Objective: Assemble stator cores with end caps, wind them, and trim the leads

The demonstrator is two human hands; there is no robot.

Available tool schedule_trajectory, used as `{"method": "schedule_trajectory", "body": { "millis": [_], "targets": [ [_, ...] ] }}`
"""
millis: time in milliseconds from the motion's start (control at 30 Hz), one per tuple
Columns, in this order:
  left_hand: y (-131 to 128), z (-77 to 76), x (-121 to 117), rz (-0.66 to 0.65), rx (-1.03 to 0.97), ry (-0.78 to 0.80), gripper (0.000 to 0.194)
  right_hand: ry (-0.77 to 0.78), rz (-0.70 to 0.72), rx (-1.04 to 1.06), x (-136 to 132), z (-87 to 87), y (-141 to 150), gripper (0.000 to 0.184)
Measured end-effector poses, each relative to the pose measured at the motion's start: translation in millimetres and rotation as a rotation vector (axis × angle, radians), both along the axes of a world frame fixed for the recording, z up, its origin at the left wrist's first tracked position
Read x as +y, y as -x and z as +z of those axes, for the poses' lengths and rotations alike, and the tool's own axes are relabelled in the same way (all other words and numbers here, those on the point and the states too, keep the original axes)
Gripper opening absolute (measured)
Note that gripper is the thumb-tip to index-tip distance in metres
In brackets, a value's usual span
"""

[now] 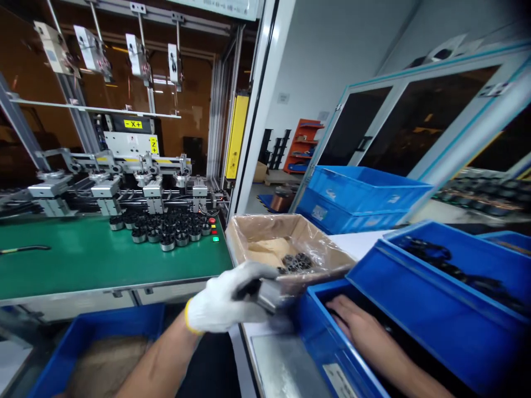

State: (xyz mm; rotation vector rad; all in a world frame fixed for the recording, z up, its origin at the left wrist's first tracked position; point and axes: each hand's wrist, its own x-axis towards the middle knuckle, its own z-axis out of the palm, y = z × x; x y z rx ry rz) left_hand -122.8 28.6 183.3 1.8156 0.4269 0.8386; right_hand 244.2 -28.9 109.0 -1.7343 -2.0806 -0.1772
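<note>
My left hand [232,298], in a white knitted glove with a yellow cuff edge, is closed around a black-and-silver stator core [269,296]. That part is smeared by motion and hangs in front of the plastic-lined cardboard box [332,271]. My bare right hand [346,318] reaches down into a blue bin [327,354] at the lower right. Its fingers are bent together inside the bin wall, and whatever they grip is hidden. Inside the cardboard box lie several similar stator cores [297,262] beside brown paper.
On the left, a winding machine [105,188] stands behind a green work surface [83,260] bearing grouped stator cores [166,224]. A blue bin of black parts [435,276] rests at right. Stacked blue crates [357,193] stand behind; another blue bin [120,326] is lower left.
</note>
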Motion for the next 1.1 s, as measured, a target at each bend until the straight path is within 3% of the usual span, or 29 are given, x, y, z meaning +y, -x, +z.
{"method": "schedule_trajectory", "body": {
  "millis": [67, 133, 233, 300, 433, 567, 667, 767, 867, 1000, 1100],
  "targets": [
    [16, -33.6, -22, -0.087, -0.36, 0.388, 0.063, -0.195, 0.048, -0.115, -3, 22.9, 9, 0.038],
    [22, -59.0, -37, -0.153, -0.619, 0.672, 0.06, -0.385, 0.071, -0.178, -10, 56.2, 33, 0.031],
    [24, -71.2, -47, -0.222, -0.742, 0.857, 0.055, -0.514, 0.207, -0.121, -23, 99.9, 87, 0.016],
    [22, -67.5, -48, -0.24, -0.751, 0.889, 0.054, -0.539, 0.29, -0.048, -33, 112.6, 121, 0.018],
    [15, -61.6, -55, -0.182, -0.705, 0.933, 0.052, -0.602, 0.45, 0.031, -61, 98.1, 156, 0.019],
    [5, -67.4, -61, -0.05, -0.668, 0.917, 0.063, -0.57, 0.507, 0.06, -73, 75.9, 156, 0.016],
    [-1, -66.5, -61, 0.132, -0.612, 0.885, 0.062, -0.564, 0.509, 0.121, -69, 71.5, 154, 0.016],
    [-4, -60.8, -61, 0.258, -0.514, 0.854, 0.074, -0.546, 0.528, 0.162, -64, 70.2, 155, 0.019],
    [-5, -59.3, -62, 0.217, -0.523, 0.834, 0.081, -0.521, 0.538, 0.169, -63, 68.7, 156, 0.021],
    [-11, -65.2, -69, 0.065, -0.61, 0.794, 0.066, -0.514, 0.54, 0.176, -65, 68.3, 158, 0.016],
    [-15, -70.8, -76, 0.003, -0.531, 0.794, 0.063, -0.512, 0.552, 0.169, -65, 68.4, 158, 0.013]
  ]
}}
